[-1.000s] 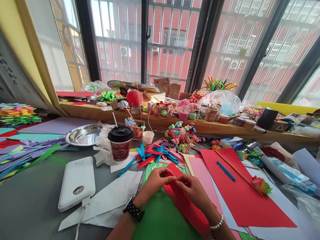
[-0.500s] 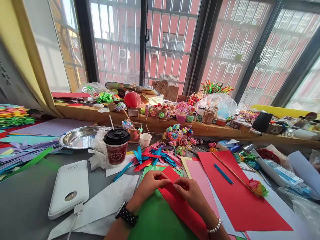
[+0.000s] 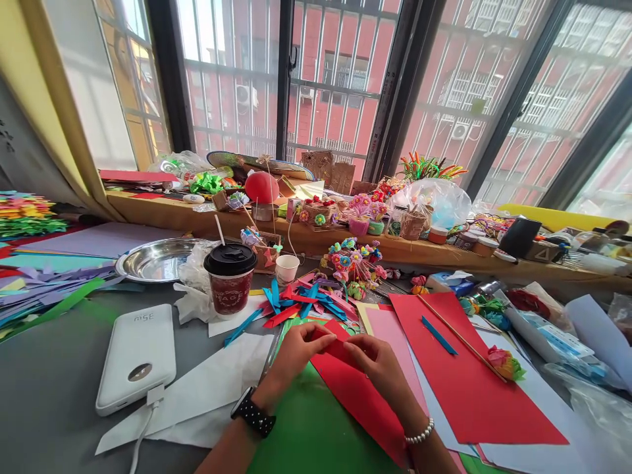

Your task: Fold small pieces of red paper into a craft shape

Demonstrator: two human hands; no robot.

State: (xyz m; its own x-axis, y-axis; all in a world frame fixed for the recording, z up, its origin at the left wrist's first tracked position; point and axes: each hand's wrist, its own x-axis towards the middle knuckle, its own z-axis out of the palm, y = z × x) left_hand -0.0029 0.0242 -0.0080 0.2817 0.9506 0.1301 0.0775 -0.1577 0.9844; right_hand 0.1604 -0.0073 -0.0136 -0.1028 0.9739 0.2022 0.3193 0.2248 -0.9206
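Note:
Both hands are over a long strip of red paper [image 3: 363, 398] that lies slanting on a green mat [image 3: 301, 421]. My left hand [image 3: 299, 352], below a dark dotted watch band, pinches red paper between thumb and fingers. Close beside it, my right hand [image 3: 378, 362], with a silver bead bracelet at the wrist, pinches red paper too. Whether they hold a separate small piece or the strip itself is hard to make out. Just beyond the fingers lies a pile of folded blue, red and pink paper pieces [image 3: 306, 301].
Left are a white power bank [image 3: 138, 355] with its cable, a lidded coffee cup [image 3: 230, 280] with a straw and a metal tray [image 3: 129, 268]. On the right, a red sheet [image 3: 474, 375] carries a stick with a paper flower [image 3: 504, 363]. Craft items crowd the ledge [image 3: 316, 240].
The view has shifted slightly. Both hands stay close together, pinching red paper, and the left fingers have moved a little against it. The surrounding things stand as before.

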